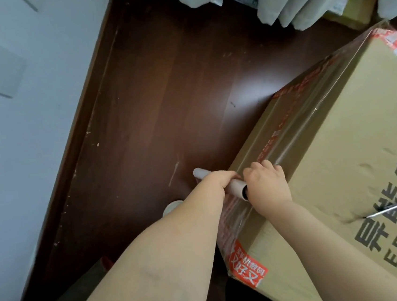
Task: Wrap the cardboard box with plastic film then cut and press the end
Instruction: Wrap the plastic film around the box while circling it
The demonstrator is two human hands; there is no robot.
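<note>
We are curling our left hand (pixel 216 180) round the film roll (pixel 234 184), holding its cardboard tube against the side of the cardboard box (pixel 350 134). The box is sitting on the dark wooden floor (pixel 162 93), filling the view from 2 to 5 o'clock. Our right hand (pixel 266 183) is lying at the tube's 3 o'clock end, fingers bent at the box's top edge; whether it is pinching anything we cannot tell. Plastic film (pixel 298 127) is stretching along the box's side toward 1 o'clock. A slim metal tool (pixel 396 205) is lying on the box top.
</note>
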